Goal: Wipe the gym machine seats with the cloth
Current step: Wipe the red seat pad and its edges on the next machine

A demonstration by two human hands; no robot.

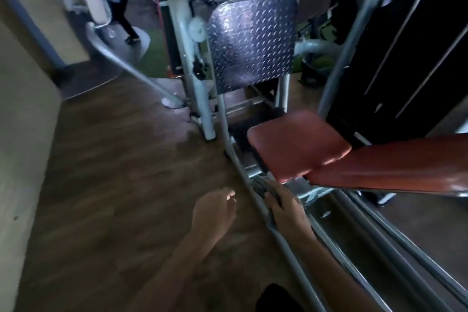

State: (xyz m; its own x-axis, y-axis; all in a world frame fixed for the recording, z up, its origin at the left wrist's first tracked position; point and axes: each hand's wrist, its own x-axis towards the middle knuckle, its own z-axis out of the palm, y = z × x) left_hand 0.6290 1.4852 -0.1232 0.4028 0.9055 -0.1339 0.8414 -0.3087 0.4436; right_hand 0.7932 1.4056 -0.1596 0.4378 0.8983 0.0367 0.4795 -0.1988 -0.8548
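A red padded seat [296, 143] sits on the grey leg-press machine at centre right, with a long red backrest pad [395, 164] running to the right edge. My right hand [283, 208] is just below the seat's front corner, closed on a dark grey cloth [263, 189] that bunches out above the fingers. My left hand [215, 210] hovers over the floor to the left of it, holding nothing, fingers loosely curled. Neither hand touches the seat.
A checkered steel footplate [250, 40] stands upright behind the seat. Grey frame rails [291, 256] run diagonally under my right arm. A black weight stack [405, 45] is at the right. Brown wooden floor [114, 172] lies at left, and a person [119, 0] stands far left.
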